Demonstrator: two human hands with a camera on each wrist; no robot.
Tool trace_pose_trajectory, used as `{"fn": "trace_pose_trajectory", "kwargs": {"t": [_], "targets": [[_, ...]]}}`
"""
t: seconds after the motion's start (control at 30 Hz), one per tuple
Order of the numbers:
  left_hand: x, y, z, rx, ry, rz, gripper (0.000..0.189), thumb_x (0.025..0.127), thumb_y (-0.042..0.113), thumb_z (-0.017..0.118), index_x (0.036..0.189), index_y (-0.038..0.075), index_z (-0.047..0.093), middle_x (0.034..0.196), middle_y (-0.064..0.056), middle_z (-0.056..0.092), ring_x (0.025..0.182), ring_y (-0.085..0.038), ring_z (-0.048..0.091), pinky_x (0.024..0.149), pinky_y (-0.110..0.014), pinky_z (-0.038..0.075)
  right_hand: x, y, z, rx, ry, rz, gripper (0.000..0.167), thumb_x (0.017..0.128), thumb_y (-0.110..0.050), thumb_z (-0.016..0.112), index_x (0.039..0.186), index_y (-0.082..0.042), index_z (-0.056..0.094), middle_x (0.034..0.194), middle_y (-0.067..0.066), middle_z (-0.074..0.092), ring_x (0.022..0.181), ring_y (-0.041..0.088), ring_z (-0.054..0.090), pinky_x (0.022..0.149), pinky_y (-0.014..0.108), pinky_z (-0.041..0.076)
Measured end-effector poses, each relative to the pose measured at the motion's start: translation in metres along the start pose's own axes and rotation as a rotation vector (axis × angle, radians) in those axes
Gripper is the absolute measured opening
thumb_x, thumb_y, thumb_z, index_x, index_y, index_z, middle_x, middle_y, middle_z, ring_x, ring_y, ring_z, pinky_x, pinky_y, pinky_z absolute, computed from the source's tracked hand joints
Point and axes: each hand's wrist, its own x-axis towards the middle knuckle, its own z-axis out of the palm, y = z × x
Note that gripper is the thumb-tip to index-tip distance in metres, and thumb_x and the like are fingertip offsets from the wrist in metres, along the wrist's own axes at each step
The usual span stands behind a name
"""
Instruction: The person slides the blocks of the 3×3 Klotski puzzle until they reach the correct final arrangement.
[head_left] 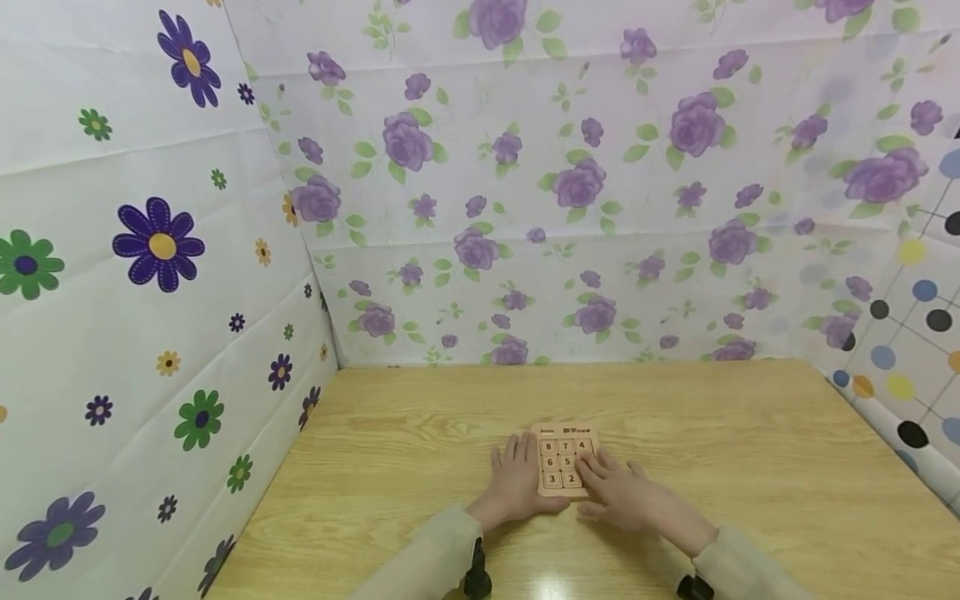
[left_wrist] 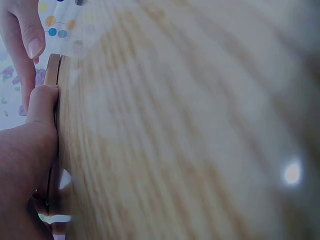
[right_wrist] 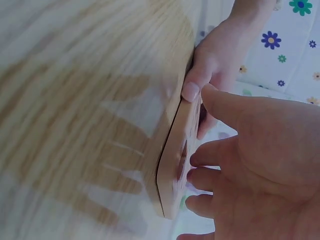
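A wooden sliding number puzzle (head_left: pixel 566 492) lies flat on the table, its tiles showing 8, 7, 4 in the far row, 6 and 5 in the middle, 3 and 2 in the near row. My left hand (head_left: pixel 513 485) rests along its left side with fingers straight, the thumb against the near edge. From the right, my right hand (head_left: pixel 621 493) reaches over the puzzle, its extended fingertips on the tiles beside the 5. That hand hides the right part of the middle and near rows. In the right wrist view, its fingers (right_wrist: pixel 205 179) hover loosely bent along the puzzle's face.
The wood-grain table (head_left: pixel 420 408) runs back to a curtain with purple roses (head_left: pixel 480 250). A flowered sheet (head_left: pixel 135 333) borders the left side, a dotted one (head_left: pixel 900 358) the right. Each wrist wears a black strap (head_left: pixel 477 575).
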Motion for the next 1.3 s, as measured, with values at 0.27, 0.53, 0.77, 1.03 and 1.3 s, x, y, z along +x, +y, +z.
{"fn": "trace_pose_trajectory", "kwargs": {"t": [0.27,0.53,0.77,1.03,1.3], "targets": [[-0.002,0.001,0.000,-0.002,0.003,0.004,0.123,0.071,0.074,0.065,0.152,-0.003,0.015,0.158,-0.022,0.023,0.146,-0.040,0.022,0.115,-0.065,0.020,-0.005,-0.011,0.003,-0.037,-0.014,-0.041,0.073,0.095,-0.052,0.049,0.150,-0.006,0.034,0.157,0.014,0.029,0.147,0.039,0.021,0.112,0.071,0.018],[-0.001,0.001,-0.001,0.010,0.013,0.015,0.124,0.071,0.076,0.064,0.152,-0.004,0.016,0.156,-0.022,0.027,0.145,-0.040,0.024,0.114,-0.065,0.022,-0.011,-0.016,0.010,-0.060,0.012,-0.087,0.069,0.097,-0.051,0.046,0.149,-0.007,0.035,0.157,0.012,0.031,0.147,0.039,0.021,0.111,0.071,0.017],[0.000,-0.001,0.000,0.009,0.027,0.018,0.123,0.071,0.076,0.064,0.152,-0.005,0.017,0.156,-0.023,0.028,0.144,-0.040,0.025,0.114,-0.065,0.023,-0.014,-0.020,0.008,-0.044,0.027,-0.107,0.070,0.096,-0.050,0.049,0.149,-0.007,0.036,0.156,0.014,0.033,0.146,0.040,0.023,0.111,0.072,0.017],[-0.002,0.001,-0.003,0.000,0.018,0.014,0.121,0.072,0.074,0.065,0.151,-0.005,0.018,0.156,-0.023,0.028,0.145,-0.040,0.025,0.114,-0.065,0.022,-0.014,-0.016,0.010,-0.028,0.037,-0.104,0.071,0.095,-0.049,0.051,0.149,-0.007,0.035,0.155,0.016,0.034,0.145,0.041,0.024,0.109,0.074,0.017],[0.000,0.001,-0.002,0.006,-0.003,0.013,0.122,0.073,0.075,0.063,0.152,-0.004,0.015,0.157,-0.022,0.026,0.145,-0.040,0.023,0.114,-0.065,0.023,-0.017,-0.011,0.008,0.002,0.009,-0.094,0.073,0.094,-0.052,0.051,0.150,-0.007,0.034,0.156,0.015,0.032,0.146,0.041,0.022,0.109,0.074,0.015]]}}
